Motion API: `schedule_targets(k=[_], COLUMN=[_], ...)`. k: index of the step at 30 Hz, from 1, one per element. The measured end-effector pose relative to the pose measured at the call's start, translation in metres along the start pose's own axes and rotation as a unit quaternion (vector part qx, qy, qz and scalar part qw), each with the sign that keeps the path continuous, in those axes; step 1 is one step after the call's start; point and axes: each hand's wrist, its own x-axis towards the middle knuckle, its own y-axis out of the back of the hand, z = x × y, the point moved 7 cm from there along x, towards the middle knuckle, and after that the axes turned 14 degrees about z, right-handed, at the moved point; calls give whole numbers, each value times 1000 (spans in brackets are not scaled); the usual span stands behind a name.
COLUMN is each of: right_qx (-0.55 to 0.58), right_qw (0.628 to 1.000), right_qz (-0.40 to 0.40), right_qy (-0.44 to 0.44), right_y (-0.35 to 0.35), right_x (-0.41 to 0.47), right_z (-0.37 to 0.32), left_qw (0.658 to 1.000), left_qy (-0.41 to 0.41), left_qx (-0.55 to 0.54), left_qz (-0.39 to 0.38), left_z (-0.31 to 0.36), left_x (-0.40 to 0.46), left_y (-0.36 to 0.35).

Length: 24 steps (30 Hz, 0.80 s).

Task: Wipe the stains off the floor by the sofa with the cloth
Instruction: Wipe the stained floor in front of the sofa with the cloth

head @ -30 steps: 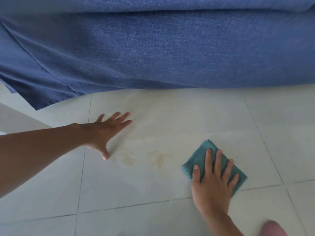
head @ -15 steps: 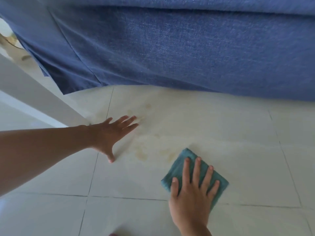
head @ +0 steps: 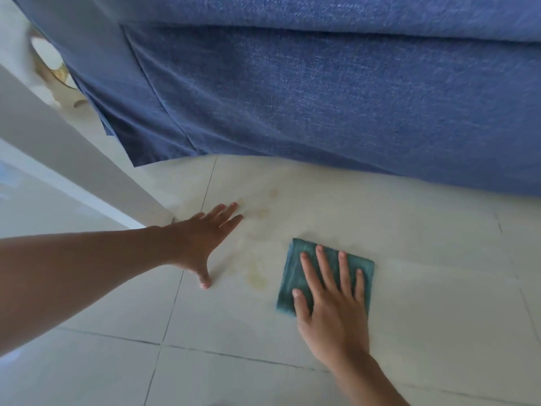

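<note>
A folded teal cloth (head: pixel 292 276) lies flat on the pale tiled floor (head: pixel 439 303). My right hand (head: pixel 330 306) presses down on it with spread fingers, covering most of its middle. Yellowish stains (head: pixel 256 276) mark the tile just left of the cloth, and fainter stains (head: pixel 273 194) lie nearer the blue sofa (head: pixel 322 98). My left hand (head: pixel 205 232) rests flat on the floor with fingers spread, left of the stains, holding nothing.
The sofa's blue fabric skirt hangs to the floor across the top. A white slanted panel or furniture edge (head: pixel 58 153) meets the floor at the left, close to my left wrist. Dark grout lines (head: pixel 234 357) cross the tiles.
My right hand has slid the cloth left and toward the sofa, closer to the stains. The view has shifted, showing more of the white panel at left. My left hand stays planted.
</note>
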Motion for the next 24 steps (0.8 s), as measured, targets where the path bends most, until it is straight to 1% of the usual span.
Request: schedule_targets(k=[1,3,4,5,6,8,9,10,11,12,14,15,16,18,20,21,22,24], right_qx=[-12,-12,-7,9,24,38,28,19,2,-4,1,4,13,37,27,17,6,2], right_qw=[999,988,982,981,985,998,1000,1000,1000,999,992,989,990,996,999,1000,1000,996], right_qz=[9,29,45,45,38,10,4,-12,-12,-1,24,34,35,16,17,11,10,18], right_qy=[-39,-148,-185,-190,-167,-56,-4,15,2,-38,-121,-142,-137,-80,-5,5,-10,-93], right_y=[-1,0,3,3,2,-4,-5,-6,-7,-7,-6,-4,-2,-8,-10,-10,-12,-11], right_x=[11,3,-10,-23,-33,-30,-16,2,19,29,22,9,-6,-25,-11,4,18,23], right_z=[19,42,38,25,8,-25,-29,-25,-14,2,20,16,3,-30,-43,-38,-27,-4], left_qw=[1000,1000,999,999,998,996,995,994,993,991,989,987,986,986,986,986,986,987], left_qy=[3,8,11,12,13,16,19,23,29,36,53,64,73,80,80,80,81,81], left_qx=[-4,-23,-36,-48,-59,-82,-94,-106,-116,-124,-134,-139,-142,-137,-131,-132,-131,-126], left_qz=[3,2,1,0,0,4,10,15,20,25,38,46,53,60,63,65,66,63], left_z=[-1,-1,-2,-2,-2,-4,-5,-6,-7,-8,-10,-11,-13,-14,-15,-16,-17,-18], left_x=[-1,-4,-5,-5,-5,-7,-7,-8,-9,-9,-12,-14,-16,-16,-14,-12,-11,-12], left_y=[-1,-2,-2,-2,-2,0,0,0,-1,-2,-5,-7,-8,-10,-12,-14,-16,-18])
